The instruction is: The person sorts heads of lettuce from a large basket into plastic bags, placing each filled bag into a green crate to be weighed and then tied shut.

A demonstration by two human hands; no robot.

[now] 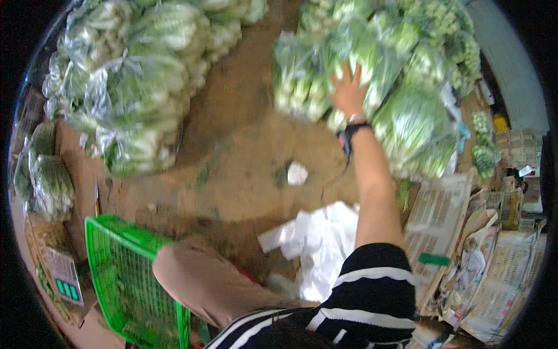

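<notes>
With its fingers spread, my right hand [349,95] rests on or just over a clear plastic bag of leafy green vegetables [362,52] at the upper right. A dark strap with a small device [347,138] circles that wrist. Beside the hand lie more bagged greens [414,118], with pale stalks showing at their ends. My left hand is out of view. Before me on the brown surface [244,144] lie a small white lump [297,173] and crumpled white plastic bags [327,248].
Bagged leafy vegetables [144,87] are heaped at the upper left. A green plastic crate [130,270] stands by my knee, near a knife [97,196] and a digital scale [65,279]. Newspaper-lined crates [440,218] stand at the right.
</notes>
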